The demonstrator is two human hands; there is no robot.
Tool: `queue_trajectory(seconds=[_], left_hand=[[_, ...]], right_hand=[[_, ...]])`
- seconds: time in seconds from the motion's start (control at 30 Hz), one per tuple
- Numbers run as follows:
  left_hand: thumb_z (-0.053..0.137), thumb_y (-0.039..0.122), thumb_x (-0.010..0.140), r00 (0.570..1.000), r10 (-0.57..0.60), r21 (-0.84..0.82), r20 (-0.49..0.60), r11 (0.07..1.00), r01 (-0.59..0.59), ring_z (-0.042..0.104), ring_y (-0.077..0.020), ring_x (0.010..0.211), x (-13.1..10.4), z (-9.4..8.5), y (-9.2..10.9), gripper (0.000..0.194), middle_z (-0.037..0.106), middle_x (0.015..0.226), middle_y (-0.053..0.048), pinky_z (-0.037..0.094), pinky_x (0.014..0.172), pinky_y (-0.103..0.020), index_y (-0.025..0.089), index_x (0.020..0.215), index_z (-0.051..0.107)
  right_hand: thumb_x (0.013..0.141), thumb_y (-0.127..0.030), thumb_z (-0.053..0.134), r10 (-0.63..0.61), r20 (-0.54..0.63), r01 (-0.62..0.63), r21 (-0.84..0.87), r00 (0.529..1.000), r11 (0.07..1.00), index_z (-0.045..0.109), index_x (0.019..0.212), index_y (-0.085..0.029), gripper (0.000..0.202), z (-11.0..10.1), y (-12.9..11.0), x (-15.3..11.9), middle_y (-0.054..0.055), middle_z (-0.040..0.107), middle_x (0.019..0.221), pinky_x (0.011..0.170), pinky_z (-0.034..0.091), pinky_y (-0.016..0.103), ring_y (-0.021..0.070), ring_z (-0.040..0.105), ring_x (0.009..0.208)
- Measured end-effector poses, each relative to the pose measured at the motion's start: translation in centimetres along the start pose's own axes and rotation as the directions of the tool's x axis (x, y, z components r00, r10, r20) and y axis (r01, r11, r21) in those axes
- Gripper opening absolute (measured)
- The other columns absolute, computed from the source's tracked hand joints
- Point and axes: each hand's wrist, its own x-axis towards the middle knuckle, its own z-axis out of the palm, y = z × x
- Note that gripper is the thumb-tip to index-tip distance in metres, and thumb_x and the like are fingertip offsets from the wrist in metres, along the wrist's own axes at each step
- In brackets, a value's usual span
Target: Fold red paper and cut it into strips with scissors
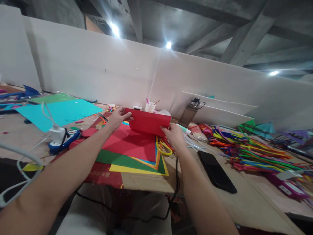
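Observation:
A red sheet of paper [149, 122] is held up over the table between both hands. My left hand [119, 118] pinches its upper left corner, thumb in front. My right hand [174, 134] grips its lower right side, thumb on the near face. Beneath it lies a stack of coloured sheets, with a red sheet [132, 145] on top and a green sheet [122, 161], a yellow sheet [141, 170], orange and blue edges showing under it. Yellow-handled scissors [165, 148] lie just right of the stack, near my right hand.
A black phone [217, 171] and a heap of colourful pipe cleaners [249, 150] lie to the right. Behind stand a bottle [189, 112] and a white cup [150, 107]. At left are a cyan sheet [66, 112], a blue power strip [64, 141] and cables.

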Motion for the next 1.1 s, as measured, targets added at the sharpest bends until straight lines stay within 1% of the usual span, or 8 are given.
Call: queue_trajectory(seconds=[0.17,0.23,0.3,0.43,0.53,0.7,0.9,1.1], left_hand=[[0.076,0.037,0.068,0.999,-0.026,0.003,-0.033,1.000,0.026,0.066,-0.0148,0.067,-0.2,0.5,-0.2,0.031,0.070,0.075,-0.006,0.054,0.072,-0.029,0.013,0.084,0.064],[0.076,0.038,0.069,0.998,0.000,0.024,-0.065,1.000,0.002,0.065,-0.0139,0.065,-0.2,0.5,-0.1,0.031,0.069,0.074,-0.004,0.053,0.071,-0.028,0.014,0.083,0.064],[0.075,0.039,0.070,0.995,0.035,0.051,-0.094,0.998,-0.030,0.065,-0.0138,0.065,-0.1,0.3,-0.1,0.030,0.069,0.075,-0.003,0.053,0.070,-0.028,0.015,0.084,0.063],[0.074,0.041,0.071,0.978,0.126,0.108,-0.165,0.988,-0.109,0.065,-0.0149,0.069,0.3,-0.1,-0.2,0.028,0.066,0.069,0.000,0.051,0.069,-0.027,0.018,0.078,0.060],[0.075,0.039,0.070,0.963,0.206,0.104,-0.171,0.976,-0.191,0.063,-0.0142,0.073,0.4,-0.1,0.0,0.025,0.067,0.073,0.000,0.050,0.074,-0.026,0.019,0.079,0.064],[0.077,0.036,0.068,0.955,0.265,0.128,-0.137,0.960,-0.248,0.063,-0.0169,0.087,0.0,0.3,0.7,0.027,0.071,0.094,-0.005,0.049,0.081,-0.028,0.017,0.086,0.069],[0.079,0.036,0.063,0.995,0.039,0.259,-0.094,0.966,-0.013,0.060,-0.0153,0.071,-0.3,0.1,-0.9,0.027,0.067,0.072,-0.002,0.047,0.071,-0.026,0.015,0.077,0.069],[0.081,0.037,0.058,0.964,-0.216,0.017,-0.156,0.975,0.222,0.058,-0.0131,0.062,-0.9,0.8,-2.8,0.035,0.065,0.070,-0.001,0.046,0.063,-0.026,0.016,0.080,0.064]], right_hand=[[0.068,-0.032,0.069,0.008,-0.016,-0.009,-0.083,1.000,0.996,0.061,0.052,-0.022,0.021,-0.5,-0.2,-0.1,0.000,0.056,0.050,0.051,0.034,0.027,0.0145,0.046,0.049],[0.065,-0.028,0.071,-0.020,-0.041,0.021,0.023,0.999,1.000,0.067,0.064,-0.021,0.008,-0.4,-0.3,0.0,0.001,0.064,0.062,0.050,0.039,0.026,0.0147,0.052,0.055],[0.064,-0.026,0.072,0.019,-0.032,-0.011,0.227,0.999,0.974,0.070,0.080,-0.020,0.017,-0.1,-0.7,-0.1,0.003,0.069,0.078,0.047,0.043,0.024,0.0151,0.058,0.060],[0.065,-0.030,0.073,0.160,0.133,-0.207,0.613,0.978,0.763,0.068,0.092,-0.021,0.029,0.2,-1.6,-0.1,0.002,0.071,0.092,0.046,0.051,0.023,0.0146,0.066,0.063],[0.060,-0.031,0.079,0.180,0.152,-0.232,0.752,0.972,0.617,0.068,0.093,-0.022,0.036,0.0,-2.0,0.0,0.000,0.071,0.090,0.057,0.058,0.026,0.0140,0.068,0.067],[0.057,-0.034,0.083,0.192,0.148,-0.234,0.782,0.970,0.578,0.068,0.093,-0.023,0.041,-0.1,-1.5,0.3,-0.001,0.072,0.089,0.060,0.058,0.027,0.0166,0.070,0.075],[0.058,-0.033,0.080,0.205,0.149,-0.250,0.692,0.967,0.677,0.072,0.082,-0.017,0.030,2.0,1.0,0.7,0.001,0.074,0.080,0.076,0.055,0.029,0.0141,0.067,0.071],[0.059,-0.034,0.074,0.270,0.161,-0.311,0.603,0.949,0.735,0.072,0.083,-0.014,0.031,3.5,3.1,1.1,0.002,0.073,0.074,0.067,0.052,0.029,0.0153,0.064,0.065]])
